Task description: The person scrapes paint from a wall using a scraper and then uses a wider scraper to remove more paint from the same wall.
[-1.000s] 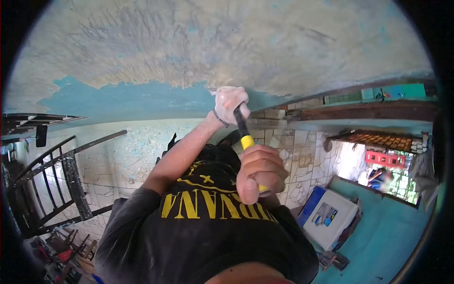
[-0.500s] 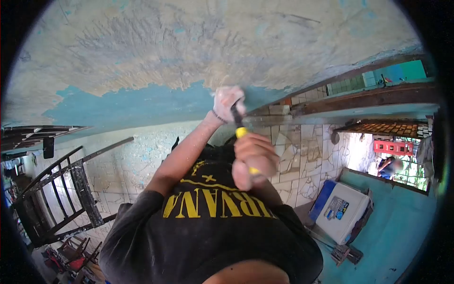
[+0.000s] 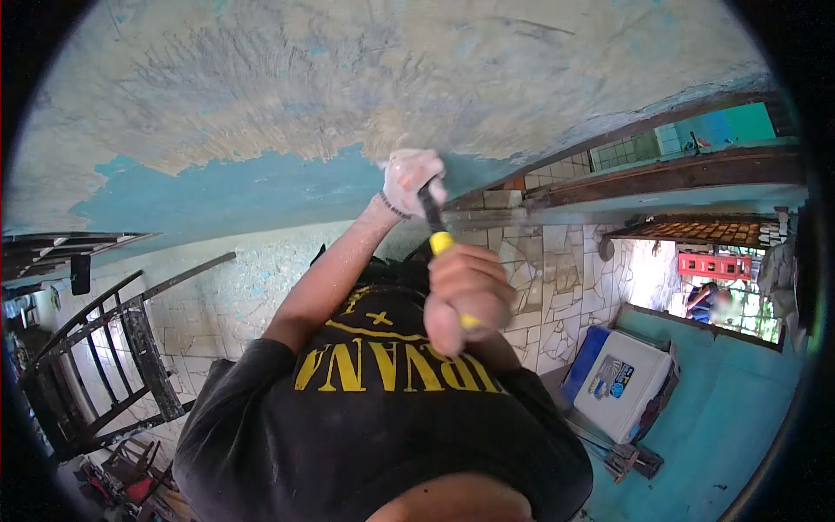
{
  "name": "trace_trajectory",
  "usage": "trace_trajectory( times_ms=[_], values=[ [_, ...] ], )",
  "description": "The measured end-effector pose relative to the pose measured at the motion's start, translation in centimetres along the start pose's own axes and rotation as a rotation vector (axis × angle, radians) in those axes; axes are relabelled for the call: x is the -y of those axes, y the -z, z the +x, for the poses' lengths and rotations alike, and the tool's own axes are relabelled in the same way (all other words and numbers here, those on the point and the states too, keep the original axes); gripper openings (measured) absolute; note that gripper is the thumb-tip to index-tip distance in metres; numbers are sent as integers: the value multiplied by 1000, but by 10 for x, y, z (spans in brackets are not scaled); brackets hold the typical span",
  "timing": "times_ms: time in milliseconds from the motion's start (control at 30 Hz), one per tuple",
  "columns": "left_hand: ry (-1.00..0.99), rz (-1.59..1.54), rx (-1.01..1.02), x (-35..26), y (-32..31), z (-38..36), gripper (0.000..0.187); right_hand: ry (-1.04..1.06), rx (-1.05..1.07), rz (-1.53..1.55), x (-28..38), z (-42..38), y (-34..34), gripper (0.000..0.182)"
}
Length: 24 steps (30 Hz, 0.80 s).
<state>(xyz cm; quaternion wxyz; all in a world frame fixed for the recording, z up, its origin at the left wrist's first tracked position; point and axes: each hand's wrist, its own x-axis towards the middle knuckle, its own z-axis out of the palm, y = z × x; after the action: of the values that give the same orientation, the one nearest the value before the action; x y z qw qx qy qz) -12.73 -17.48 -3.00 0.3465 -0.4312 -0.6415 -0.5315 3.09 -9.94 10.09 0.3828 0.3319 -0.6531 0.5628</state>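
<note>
My left hand [image 3: 409, 178], white with dust, is closed around the black front part of a scraper [image 3: 432, 222] and presses its blade against the surface overhead. That spot lies on the edge between the remaining blue paint [image 3: 252, 187] and the bare, scraped beige plaster [image 3: 365, 78]. My right hand [image 3: 468, 294] grips the scraper's yellow handle lower down, close to my chest. The blade itself is hidden behind my left hand. My black shirt with yellow lettering [image 3: 383, 409] fills the bottom of the view.
A black metal stair railing [image 3: 104, 348] stands at the left. The cracked-tile floor [image 3: 557, 278] holds a blue-and-white cooler box [image 3: 622, 383] at the right. Beyond it is a doorway with a red crate [image 3: 709, 265] and another person [image 3: 700, 300].
Both hands have shifted the scraper slightly up and to the left along the paint edge. The view has swung a little; both hands keep their hold.
</note>
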Motion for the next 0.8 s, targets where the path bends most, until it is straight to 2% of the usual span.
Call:
trace_trajectory(
  times_ms=[100,167,267,367,467,500,567,667,733,800],
  values=[
    [-81,62,-51,-26,15,47,16,172,-274,74,30,19,-6,18],
    [-97,90,-69,-26,18,52,16,102,-138,42,21,16,-6,15],
    [48,100,-18,8,18,-21,11,-16,41,65,-10,2,-13,11],
    [116,50,3,12,17,-40,9,-8,64,53,-34,-22,-28,15],
    [60,95,-30,-11,28,2,10,-31,1,-20,1,9,-17,15],
    [35,126,-46,-23,31,25,10,106,-222,31,6,9,-26,12],
    [-25,104,-63,-34,34,54,13,48,-330,46,37,25,-24,12],
    [-68,138,-80,-17,29,26,15,102,-201,26,17,17,-27,23],
    [-34,144,-44,3,27,-8,16,34,-30,43,-6,-12,-23,19],
    [-20,113,11,10,30,-21,15,5,29,48,-8,-19,-24,18]
  ],
)
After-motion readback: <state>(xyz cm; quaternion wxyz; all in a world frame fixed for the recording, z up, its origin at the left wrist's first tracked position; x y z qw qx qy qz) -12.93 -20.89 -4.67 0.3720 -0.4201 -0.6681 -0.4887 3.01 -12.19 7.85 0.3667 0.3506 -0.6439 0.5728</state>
